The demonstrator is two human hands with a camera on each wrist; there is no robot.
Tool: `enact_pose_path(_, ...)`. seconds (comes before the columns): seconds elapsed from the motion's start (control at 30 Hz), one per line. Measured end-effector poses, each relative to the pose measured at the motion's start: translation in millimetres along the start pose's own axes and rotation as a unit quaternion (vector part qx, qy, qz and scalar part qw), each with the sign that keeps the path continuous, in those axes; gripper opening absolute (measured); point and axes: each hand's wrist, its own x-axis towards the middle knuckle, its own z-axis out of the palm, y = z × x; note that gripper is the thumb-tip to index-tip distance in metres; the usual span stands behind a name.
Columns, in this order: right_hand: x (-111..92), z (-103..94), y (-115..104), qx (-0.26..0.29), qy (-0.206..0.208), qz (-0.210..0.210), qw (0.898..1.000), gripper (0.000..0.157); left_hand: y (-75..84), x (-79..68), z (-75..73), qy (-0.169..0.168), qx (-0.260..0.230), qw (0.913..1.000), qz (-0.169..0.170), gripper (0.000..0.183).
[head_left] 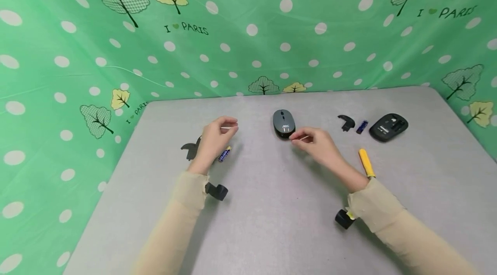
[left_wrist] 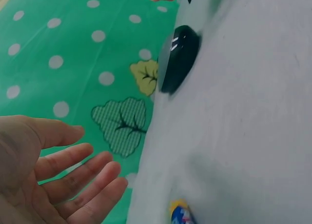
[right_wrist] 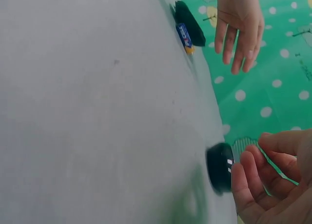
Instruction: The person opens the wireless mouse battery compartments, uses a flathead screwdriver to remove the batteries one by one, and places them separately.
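Note:
A grey and black computer mouse [head_left: 283, 123] marked AOC stands upright at the middle of the table. My right hand [head_left: 316, 145] is at its near right edge with fingers loosely bent and nothing between them; I cannot tell whether the fingertips touch it. To the left, my left hand [head_left: 215, 137] hovers with relaxed, spread fingers [left_wrist: 97, 180] and holds nothing. Beside that hand lies a blue battery [head_left: 224, 154] with a yellow end. A black curved cover piece [head_left: 190, 150] lies left of the hand, which hides part of a dark object behind it.
On the right are another black curved cover piece [head_left: 347, 123], a dark blue battery [head_left: 362, 127] and a black mouse [head_left: 388, 127] with its underside up. A yellow-handled tool [head_left: 366, 162] lies partly behind the right forearm. A green dotted cloth [head_left: 233, 20] hangs behind the grey table [head_left: 272, 223].

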Motion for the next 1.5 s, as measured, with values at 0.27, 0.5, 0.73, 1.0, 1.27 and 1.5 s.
enact_pose_path(0.27,-11,-19.0,14,-0.006,0.008,0.019,1.0,0.018,7.5,11.1,22.7,-0.016,0.001,0.9994,0.031,0.03)
enact_pose_path(0.5,-19,-29.1,22,-0.003,0.01,0.026,1.0,0.02,19.3,19.0,47.8,-0.044,-0.003,0.9983,0.037,0.032)
enact_pose_path(0.73,-25,-34.6,27,-0.004,0.013,0.032,0.999,0.023,35.3,26.3,74.9,-0.06,0.021,0.9971,0.042,0.049)
enact_pose_path(1.0,-29,-38.4,32,-0.015,0.018,0.048,0.999,0.024,47.7,32.6,104.4,-0.054,0.06,0.996,0.037,0.075)
enact_pose_path(1.27,-31,-38.9,33,0.0,0.017,0.043,0.999,0.027,52.5,37.5,127.2,-0.042,0.073,0.9964,0.012,0.088)
enact_pose_path(1.5,-32,-40.5,32,0.001,0.023,0.039,0.999,0.026,55.0,37.7,132.7,-0.048,0.095,0.9943,0.009,0.073)
